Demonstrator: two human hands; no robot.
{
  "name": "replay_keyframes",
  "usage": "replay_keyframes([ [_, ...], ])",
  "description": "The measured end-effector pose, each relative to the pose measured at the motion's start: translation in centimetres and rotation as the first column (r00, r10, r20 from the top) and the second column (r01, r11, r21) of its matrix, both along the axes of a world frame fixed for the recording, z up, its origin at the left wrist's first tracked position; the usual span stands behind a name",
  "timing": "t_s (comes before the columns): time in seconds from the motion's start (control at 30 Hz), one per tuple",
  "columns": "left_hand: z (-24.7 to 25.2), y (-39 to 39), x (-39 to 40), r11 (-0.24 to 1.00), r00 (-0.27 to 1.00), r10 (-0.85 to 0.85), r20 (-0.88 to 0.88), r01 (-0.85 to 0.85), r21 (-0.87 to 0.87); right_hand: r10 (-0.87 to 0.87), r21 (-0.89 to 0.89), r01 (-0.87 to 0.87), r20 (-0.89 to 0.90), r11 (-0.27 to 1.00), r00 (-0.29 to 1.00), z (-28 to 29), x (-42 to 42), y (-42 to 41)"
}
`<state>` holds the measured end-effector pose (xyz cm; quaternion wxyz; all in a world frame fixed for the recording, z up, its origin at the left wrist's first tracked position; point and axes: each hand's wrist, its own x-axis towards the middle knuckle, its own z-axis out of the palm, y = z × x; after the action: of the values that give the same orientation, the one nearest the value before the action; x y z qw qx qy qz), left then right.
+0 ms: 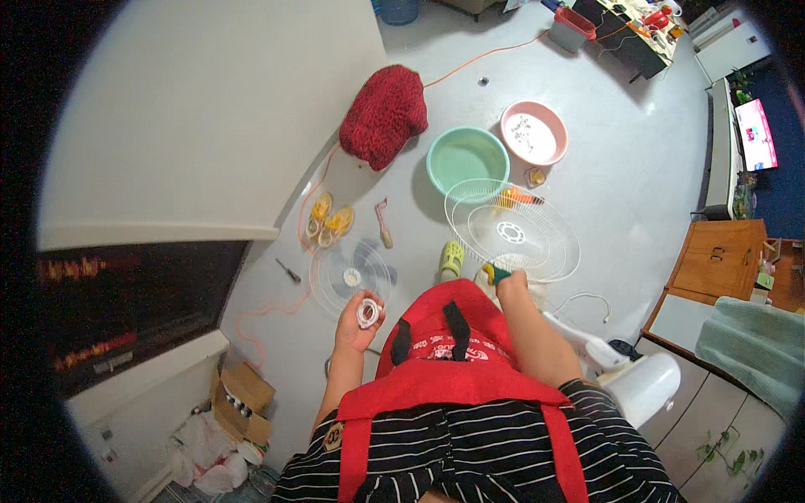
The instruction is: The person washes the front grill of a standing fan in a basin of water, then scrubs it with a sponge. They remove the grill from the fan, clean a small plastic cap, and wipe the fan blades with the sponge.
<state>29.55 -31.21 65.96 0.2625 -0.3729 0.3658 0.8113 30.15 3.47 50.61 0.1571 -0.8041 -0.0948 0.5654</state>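
My left hand (358, 324) holds a small white plastic ring (368, 312) in its fingers. Below that hand, on the floor, a round fan grille (321, 283) lies with bluish translucent fan blades (361, 254). In my right hand (512, 286) is a green and yellow scouring sponge (495, 274), at the near rim of a white wire fan grille (510, 232). This grille overlaps the near edge of a green basin (466, 160) in my view; whether they touch I cannot tell. A white fan body (638, 383) stands by my right arm.
Beyond the green basin sits a pink basin (534, 133) holding whitish liquid. A brush (383, 223), a screwdriver (288, 271) and yellow slippers (330, 219) lie on the floor. An orange cord (283, 308) runs past them. Near the wall is a red textured covering (385, 116).
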Motion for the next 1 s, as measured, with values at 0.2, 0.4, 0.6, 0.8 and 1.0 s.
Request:
replay_keyframes([
  [0.2,-3.7,-6.4,-3.2,-0.233,0.31,-0.87,0.382,0.424,-0.875,-0.001,-0.037,-0.003,-0.084,0.999,0.997,-3.7,-0.3,5.7],
  [0.4,-11.2,-17.0,0.9,-0.568,-0.224,-0.738,0.636,0.716,-0.407,0.05,-0.052,-0.063,-0.224,0.997,0.973,-4.9,0.6,8.1],
  [0.6,-15.8,-16.1,-11.4,-0.476,-0.166,-0.803,0.572,0.757,-0.448,-0.016,0.014,0.019,-0.16,1.0,0.987,6.1,-2.6,5.7],
  [0.8,-17.5,-13.1,-24.1,-0.417,-0.109,-0.856,0.505,0.723,-0.551,-0.042,0.028,0.045,-0.106,0.999,0.993,7.3,-2.5,4.5],
  [1.0,-18.0,-11.9,-28.5,-0.438,-0.15,-0.86,0.488,0.708,-0.554,-0.102,0.072,0.113,-0.141,0.991,0.985,6.1,-1.9,3.1],
])
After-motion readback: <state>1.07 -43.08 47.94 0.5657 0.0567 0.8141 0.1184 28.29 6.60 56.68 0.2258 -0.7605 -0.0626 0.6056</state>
